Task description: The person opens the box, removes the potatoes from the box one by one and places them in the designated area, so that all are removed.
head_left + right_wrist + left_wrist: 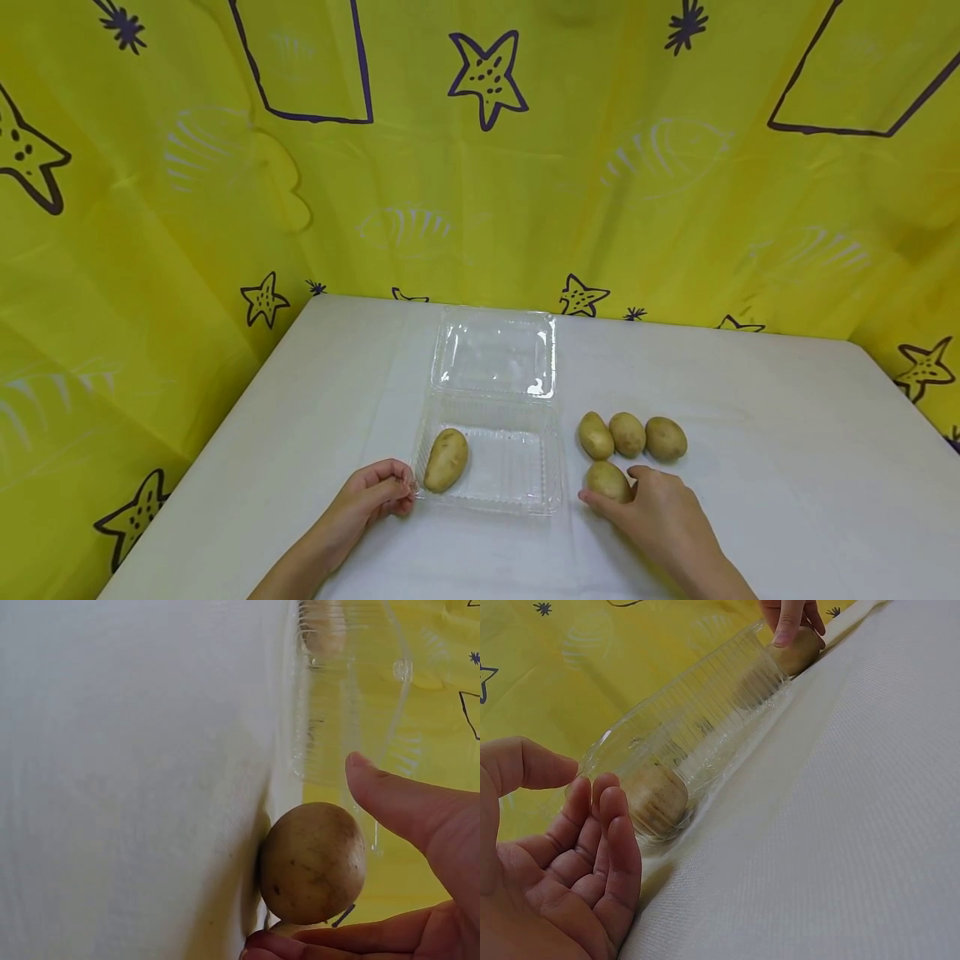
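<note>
A clear plastic clamshell container (487, 505) lies with its lid (495, 354) folded back, away from me. One longish potato (446, 460) rests in its left side. My left hand (381, 492) pinches the container's front left rim between thumb and fingertips; the left wrist view shows this hand (570, 855) close up. To the right of the container, my right hand (663, 512) reaches around a potato (606, 482) on the table. In the right wrist view the thumb stands apart from this potato (311, 862), while the fingers lie along its other side.
Three more potatoes (627, 434) sit in a row just behind the one at my right hand. A white cloth covers the table (787, 450). A yellow curtain (420, 183) with starfish and fish drawings hangs along the back and sides.
</note>
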Motion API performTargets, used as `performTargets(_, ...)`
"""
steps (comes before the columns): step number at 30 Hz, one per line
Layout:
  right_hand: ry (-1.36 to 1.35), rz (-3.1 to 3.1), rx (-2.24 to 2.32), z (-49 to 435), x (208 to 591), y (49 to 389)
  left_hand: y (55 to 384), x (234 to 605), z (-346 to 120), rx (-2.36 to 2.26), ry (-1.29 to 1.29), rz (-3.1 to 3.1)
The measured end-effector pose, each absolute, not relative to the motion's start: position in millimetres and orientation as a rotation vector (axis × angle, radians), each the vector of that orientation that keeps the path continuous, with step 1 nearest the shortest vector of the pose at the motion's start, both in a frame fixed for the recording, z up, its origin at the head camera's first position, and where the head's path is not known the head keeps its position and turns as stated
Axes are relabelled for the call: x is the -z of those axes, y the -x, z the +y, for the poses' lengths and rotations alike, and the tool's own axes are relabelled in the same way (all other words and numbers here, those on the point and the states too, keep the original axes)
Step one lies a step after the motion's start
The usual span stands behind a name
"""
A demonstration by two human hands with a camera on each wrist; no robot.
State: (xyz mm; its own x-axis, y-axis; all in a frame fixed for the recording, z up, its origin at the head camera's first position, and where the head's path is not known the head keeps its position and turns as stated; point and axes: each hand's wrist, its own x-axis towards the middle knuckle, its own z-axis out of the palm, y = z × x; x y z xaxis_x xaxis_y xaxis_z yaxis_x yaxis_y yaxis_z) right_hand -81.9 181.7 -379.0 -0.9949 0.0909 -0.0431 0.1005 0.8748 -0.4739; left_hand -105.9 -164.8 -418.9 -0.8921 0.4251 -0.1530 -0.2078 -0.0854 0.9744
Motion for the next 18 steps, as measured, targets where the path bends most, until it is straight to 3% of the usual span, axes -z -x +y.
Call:
performTargets(9, -0.171, 3.032, 0.816, 186.9, 363.9, 82.8, 105.2, 417.7, -164.5, -2.025, -0.252, 1.783)
performTargets(18, 0.161, 3.183, 1.066, 175.7, 357.9, 88.0, 105.5, 417.2, -164.4, -2.03, -0.239, 1.788)
